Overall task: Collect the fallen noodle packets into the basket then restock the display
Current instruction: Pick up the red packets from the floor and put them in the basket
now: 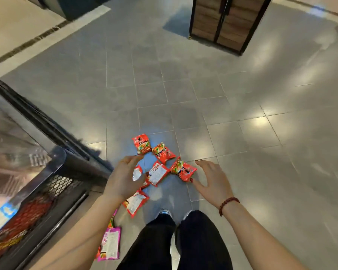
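At lower centre of the frame lies a pink packet (110, 243). Above it, left hand (123, 180) and right hand (213, 184) hover spread wide, empty, over scattered red noodle packets (158, 173). Collecting looks barely begun; the next move needs a grasp. No basket is visible; mesh display (59, 184) stands at left.

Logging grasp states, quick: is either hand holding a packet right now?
Left hand: open, holding nothing, over the noodle packets.
Right hand: open, fingers spread, holding nothing.

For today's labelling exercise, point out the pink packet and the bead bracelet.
pink packet (111, 243): head view, its white back panel.
bead bracelet (228, 203): head view, beads across the right wrist.
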A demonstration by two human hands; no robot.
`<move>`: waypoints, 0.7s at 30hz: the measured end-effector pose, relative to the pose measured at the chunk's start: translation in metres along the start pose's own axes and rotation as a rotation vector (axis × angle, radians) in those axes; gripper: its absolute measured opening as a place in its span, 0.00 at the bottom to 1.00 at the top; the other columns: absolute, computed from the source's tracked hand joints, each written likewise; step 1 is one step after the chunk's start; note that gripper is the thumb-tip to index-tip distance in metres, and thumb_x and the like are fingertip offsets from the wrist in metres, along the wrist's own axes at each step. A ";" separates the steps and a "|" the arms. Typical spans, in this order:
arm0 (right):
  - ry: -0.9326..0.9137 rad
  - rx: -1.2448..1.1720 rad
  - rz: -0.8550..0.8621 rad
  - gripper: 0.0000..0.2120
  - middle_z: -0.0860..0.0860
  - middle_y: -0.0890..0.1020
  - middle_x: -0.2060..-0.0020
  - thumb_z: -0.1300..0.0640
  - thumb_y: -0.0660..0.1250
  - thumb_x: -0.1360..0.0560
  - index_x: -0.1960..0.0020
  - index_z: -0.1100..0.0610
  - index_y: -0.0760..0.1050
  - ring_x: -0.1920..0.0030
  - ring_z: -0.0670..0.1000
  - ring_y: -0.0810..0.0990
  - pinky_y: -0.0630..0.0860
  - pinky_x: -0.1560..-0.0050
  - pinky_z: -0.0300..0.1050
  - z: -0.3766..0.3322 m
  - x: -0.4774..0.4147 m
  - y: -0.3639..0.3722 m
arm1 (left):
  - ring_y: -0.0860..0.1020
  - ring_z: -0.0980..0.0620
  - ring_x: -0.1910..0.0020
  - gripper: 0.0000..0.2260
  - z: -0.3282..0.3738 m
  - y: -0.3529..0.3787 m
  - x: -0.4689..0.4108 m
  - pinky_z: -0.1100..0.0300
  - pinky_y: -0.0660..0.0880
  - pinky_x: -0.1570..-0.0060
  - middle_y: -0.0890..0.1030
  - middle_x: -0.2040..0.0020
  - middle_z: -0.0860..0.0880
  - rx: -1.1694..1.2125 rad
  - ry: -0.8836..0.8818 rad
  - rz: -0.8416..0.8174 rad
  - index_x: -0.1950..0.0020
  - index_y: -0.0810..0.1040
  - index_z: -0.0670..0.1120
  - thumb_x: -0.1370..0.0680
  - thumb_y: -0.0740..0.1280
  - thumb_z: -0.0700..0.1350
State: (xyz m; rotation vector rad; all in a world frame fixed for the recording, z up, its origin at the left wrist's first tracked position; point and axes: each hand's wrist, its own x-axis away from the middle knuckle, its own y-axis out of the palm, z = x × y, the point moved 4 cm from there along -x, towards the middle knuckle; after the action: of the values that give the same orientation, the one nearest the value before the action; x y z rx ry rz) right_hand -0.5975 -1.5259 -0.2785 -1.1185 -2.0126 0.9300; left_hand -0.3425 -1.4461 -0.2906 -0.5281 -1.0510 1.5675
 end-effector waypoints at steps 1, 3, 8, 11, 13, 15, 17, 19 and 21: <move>-0.008 0.007 -0.030 0.23 0.51 0.76 0.36 0.52 0.69 0.26 0.32 0.53 0.71 0.37 0.54 0.72 0.68 0.35 0.47 0.004 -0.015 -0.003 | 0.69 0.48 0.32 0.27 0.003 0.001 -0.011 0.55 0.67 0.35 0.72 0.30 0.47 -0.001 -0.011 -0.004 0.27 0.70 0.49 0.25 0.71 0.50; -0.026 0.025 -0.098 0.24 0.51 0.75 0.35 0.51 0.69 0.26 0.31 0.53 0.70 0.36 0.53 0.71 0.66 0.35 0.44 0.015 -0.049 -0.006 | 0.70 0.47 0.32 0.27 0.005 0.007 -0.034 0.55 0.68 0.36 0.73 0.31 0.46 -0.004 -0.029 -0.008 0.27 0.70 0.49 0.25 0.71 0.50; -0.031 0.003 -0.280 0.24 0.54 0.75 0.36 0.54 0.70 0.26 0.31 0.55 0.71 0.36 0.55 0.72 0.67 0.35 0.45 0.056 -0.136 0.006 | 0.69 0.46 0.31 0.29 -0.006 0.044 -0.089 0.56 0.65 0.33 0.71 0.30 0.47 0.039 -0.159 -0.007 0.26 0.68 0.49 0.25 0.72 0.50; -0.044 -0.004 -0.354 0.25 0.52 0.75 0.36 0.53 0.70 0.26 0.31 0.54 0.71 0.36 0.54 0.72 0.68 0.34 0.47 0.083 -0.186 0.029 | 0.64 0.48 0.28 0.32 -0.024 0.084 -0.121 0.58 0.61 0.31 0.64 0.24 0.49 0.069 -0.235 -0.007 0.24 0.63 0.54 0.26 0.71 0.52; -0.034 0.001 -0.386 0.25 0.51 0.74 0.36 0.52 0.70 0.26 0.31 0.52 0.70 0.35 0.53 0.71 0.67 0.34 0.47 0.104 -0.216 0.051 | 0.62 0.48 0.26 0.32 -0.041 0.118 -0.143 0.57 0.60 0.31 0.61 0.23 0.50 0.092 -0.277 -0.030 0.24 0.62 0.56 0.26 0.71 0.52; -0.024 -0.006 -0.407 0.25 0.51 0.74 0.37 0.54 0.71 0.26 0.31 0.52 0.70 0.35 0.53 0.70 0.66 0.35 0.44 0.129 -0.244 0.082 | 0.59 0.48 0.25 0.32 -0.063 0.161 -0.164 0.56 0.57 0.29 0.59 0.22 0.50 0.092 -0.348 -0.084 0.23 0.61 0.55 0.25 0.71 0.50; -0.022 -0.005 -0.427 0.24 0.52 0.75 0.38 0.55 0.71 0.27 0.32 0.53 0.72 0.36 0.54 0.71 0.65 0.37 0.42 0.159 -0.269 0.123 | 0.58 0.46 0.24 0.33 -0.093 0.212 -0.184 0.53 0.57 0.28 0.59 0.22 0.49 0.100 -0.404 -0.139 0.23 0.61 0.55 0.25 0.72 0.50; 0.003 0.007 -0.461 0.23 0.53 0.75 0.38 0.57 0.71 0.27 0.32 0.53 0.71 0.36 0.54 0.71 0.64 0.38 0.41 0.194 -0.289 0.171 | 0.58 0.44 0.24 0.33 -0.126 0.266 -0.204 0.48 0.58 0.28 0.59 0.22 0.48 0.121 -0.447 -0.201 0.23 0.60 0.56 0.25 0.72 0.52; 0.045 0.005 -0.497 0.24 0.54 0.74 0.37 0.58 0.70 0.27 0.31 0.53 0.71 0.35 0.55 0.70 0.63 0.39 0.40 0.232 -0.303 0.223 | 0.57 0.44 0.24 0.35 -0.161 0.317 -0.223 0.47 0.58 0.28 0.58 0.22 0.48 0.102 -0.460 -0.275 0.23 0.59 0.56 0.26 0.72 0.53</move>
State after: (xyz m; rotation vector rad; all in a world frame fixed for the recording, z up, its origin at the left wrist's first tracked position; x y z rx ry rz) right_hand -0.5580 -1.7693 -0.6449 -0.5802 -2.1074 0.6428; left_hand -0.3239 -1.5952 -0.6828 0.0572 -1.3144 1.5167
